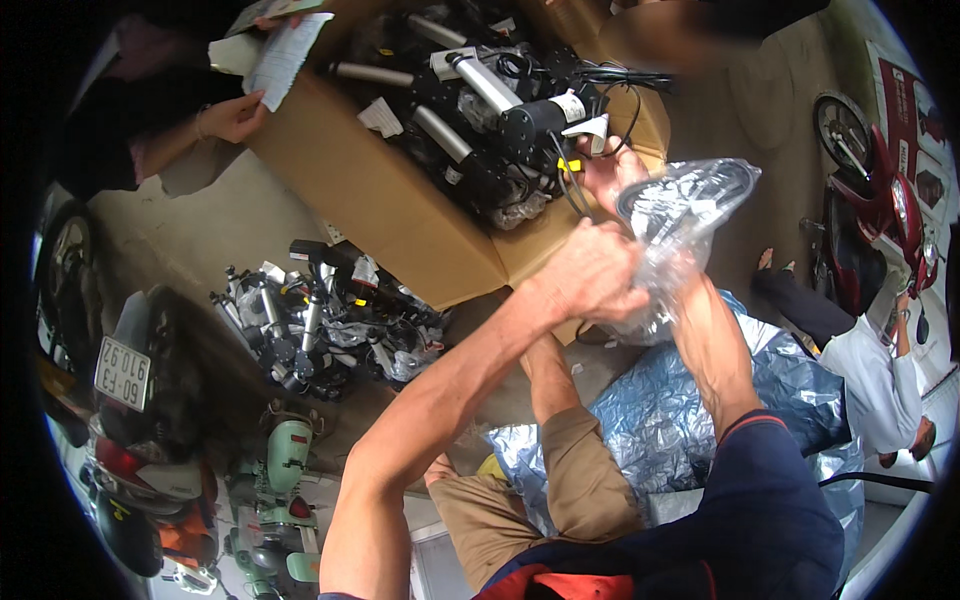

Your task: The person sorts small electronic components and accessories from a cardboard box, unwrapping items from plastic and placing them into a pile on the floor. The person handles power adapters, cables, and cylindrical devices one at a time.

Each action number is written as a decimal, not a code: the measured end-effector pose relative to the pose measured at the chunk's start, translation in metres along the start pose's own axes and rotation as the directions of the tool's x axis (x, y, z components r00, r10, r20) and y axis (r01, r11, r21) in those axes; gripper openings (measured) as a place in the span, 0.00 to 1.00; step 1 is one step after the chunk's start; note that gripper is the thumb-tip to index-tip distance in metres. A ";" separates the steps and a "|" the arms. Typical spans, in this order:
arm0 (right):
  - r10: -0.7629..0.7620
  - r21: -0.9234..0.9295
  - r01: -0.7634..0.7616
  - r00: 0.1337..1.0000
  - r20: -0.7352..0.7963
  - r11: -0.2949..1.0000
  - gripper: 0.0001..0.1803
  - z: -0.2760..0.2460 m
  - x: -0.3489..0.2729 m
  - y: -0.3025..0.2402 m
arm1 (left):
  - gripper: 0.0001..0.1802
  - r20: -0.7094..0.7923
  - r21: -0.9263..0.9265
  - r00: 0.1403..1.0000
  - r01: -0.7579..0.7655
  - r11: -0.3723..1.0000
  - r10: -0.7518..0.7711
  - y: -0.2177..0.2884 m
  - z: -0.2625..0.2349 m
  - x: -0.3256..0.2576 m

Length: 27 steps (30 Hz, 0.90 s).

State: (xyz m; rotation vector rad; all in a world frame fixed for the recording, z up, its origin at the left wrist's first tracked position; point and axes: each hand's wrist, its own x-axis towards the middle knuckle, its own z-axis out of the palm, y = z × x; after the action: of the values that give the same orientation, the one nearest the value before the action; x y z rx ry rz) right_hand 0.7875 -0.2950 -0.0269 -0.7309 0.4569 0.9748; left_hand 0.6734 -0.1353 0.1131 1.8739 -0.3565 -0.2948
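A linear actuator with a silver tube and black motor housing lies slanted above the open cardboard box. My right hand is curled at its motor end, by a white flap and a yellow tag; its grip is partly hidden. Closer to me, my left hand is closed on a clear plastic bag with a coiled dark cable inside. The bag covers part of my right wrist. Dark cables run from the motor down toward my left hand. More actuators lie in the box.
A heap of actuators and plastic wrap lies left of the box. Another person's hand holds paper at upper left. Silver-blue sheeting spreads by my legs. Motorbikes stand left; a red one right, near a person.
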 end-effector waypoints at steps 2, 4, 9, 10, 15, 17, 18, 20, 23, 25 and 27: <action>-0.078 -0.048 0.081 0.994 0.073 0.996 0.09 -0.039 0.014 -0.020 | 0.21 0.022 -0.063 0.999 0.026 0.998 -0.025 -0.028 0.023 0.012; -0.214 -0.340 0.202 0.977 0.002 0.918 0.09 -0.077 0.019 -0.014 | 0.20 -0.079 -0.137 0.993 0.079 0.987 -0.091 -0.058 0.047 0.003; -0.502 -0.931 -0.263 0.859 -0.107 -0.253 0.16 -0.063 0.013 -0.018 | 0.19 -0.470 -0.421 0.693 0.369 0.829 -0.547 -0.083 0.070 -0.011; -0.555 -0.848 -0.293 0.832 0.002 -0.441 0.16 -0.070 0.012 -0.014 | 0.18 -0.387 -0.456 0.609 0.526 0.718 -0.693 -0.092 0.073 -0.010; -0.250 -0.684 -0.285 0.956 -0.153 -0.671 0.14 -0.069 0.006 0.083 | 0.17 -0.174 -0.296 0.416 0.842 0.450 -0.893 -0.134 0.083 0.011; -0.291 -0.758 -0.362 0.927 -0.235 -0.542 0.12 -0.083 0.007 0.069 | 0.14 -0.155 -0.249 0.515 0.806 0.537 -0.843 -0.145 0.089 0.018; -0.297 -0.794 -0.378 0.919 -0.259 -0.477 0.12 -0.081 0.010 0.067 | 0.15 -0.184 -0.230 0.534 0.793 0.564 -0.825 -0.157 0.102 0.010; -0.322 -0.819 -0.385 0.910 -0.260 -0.426 0.12 -0.081 0.013 0.032 | 0.13 -0.212 -0.360 0.639 0.652 0.667 -0.739 -0.151 0.105 -0.019; -0.626 -0.862 -0.275 0.778 0.060 -0.425 0.11 0.008 -0.004 0.050 | 0.24 -0.379 -0.505 0.496 0.596 0.624 -0.781 -0.111 0.097 -0.107; -0.606 -0.966 -0.038 0.785 0.128 -0.254 0.10 0.101 -0.039 0.109 | 0.20 -0.585 -0.637 0.220 0.472 0.610 -0.781 -0.075 0.107 -0.166; -0.167 -0.997 0.055 0.984 0.063 -0.052 0.10 0.150 -0.062 0.189 | 0.10 -0.523 -0.763 -0.043 0.468 0.446 -0.851 -0.067 0.125 -0.245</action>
State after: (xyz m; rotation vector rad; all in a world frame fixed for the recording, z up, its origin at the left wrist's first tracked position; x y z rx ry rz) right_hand 0.5974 -0.1529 0.0488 -2.2023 -0.4642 1.0143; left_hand 0.4075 -0.1292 0.0168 1.3543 1.4614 0.0655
